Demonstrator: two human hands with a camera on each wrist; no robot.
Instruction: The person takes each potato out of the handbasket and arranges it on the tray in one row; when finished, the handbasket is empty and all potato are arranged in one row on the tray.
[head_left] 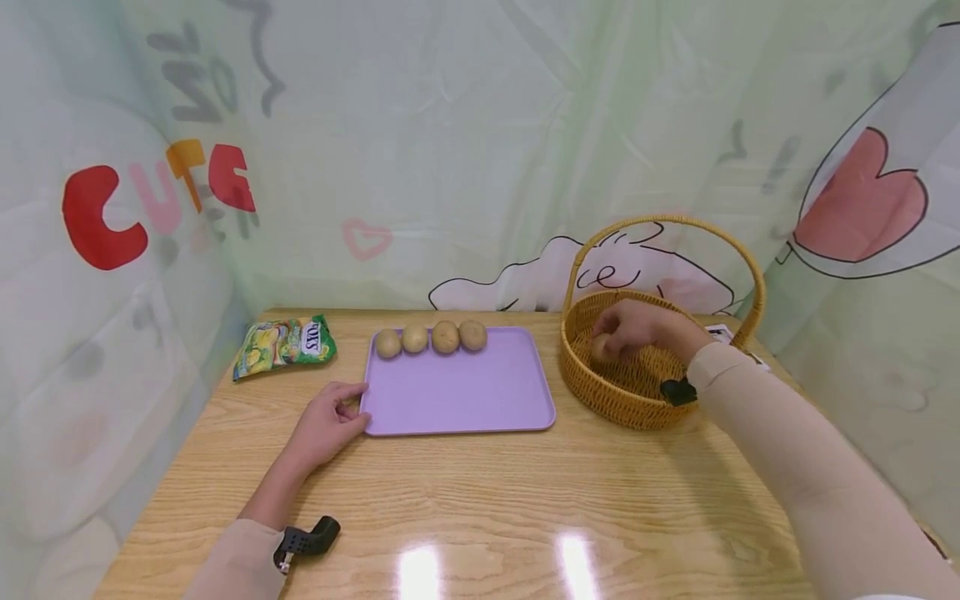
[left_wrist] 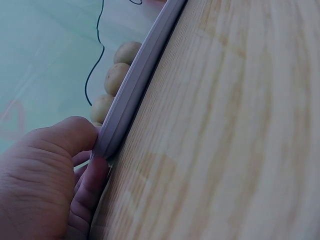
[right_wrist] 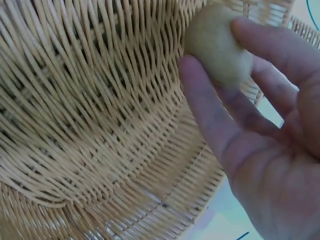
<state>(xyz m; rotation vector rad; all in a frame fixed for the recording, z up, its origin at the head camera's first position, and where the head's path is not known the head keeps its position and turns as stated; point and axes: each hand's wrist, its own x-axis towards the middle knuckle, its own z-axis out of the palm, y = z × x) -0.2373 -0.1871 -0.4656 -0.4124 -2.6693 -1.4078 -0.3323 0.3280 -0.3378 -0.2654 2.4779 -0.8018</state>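
Note:
Inside the wicker basket point(head_left: 630, 408), my right hand point(head_left: 633, 325) holds a potato point(right_wrist: 217, 45) between thumb and fingers, near the woven wall. My left hand point(head_left: 330, 421) grips the near left corner of the purple tray point(head_left: 461, 392); in the left wrist view, thumb and finger lie on either side of the tray's rim point(left_wrist: 132, 90). Several potatoes point(head_left: 445, 337) sit in a row along the tray's far edge, toward its left. The left wrist view shows some of these potatoes point(left_wrist: 116, 78) beyond the rim.
A green and yellow snack bag point(head_left: 285, 344) lies left of the tray on the wooden table point(head_left: 450, 492). The basket's tall handle point(head_left: 675, 220) arches over its opening. Printed curtains point(head_left: 420, 167) stand behind and at both sides. Something white and flat point(head_left: 722, 333) shows behind the basket.

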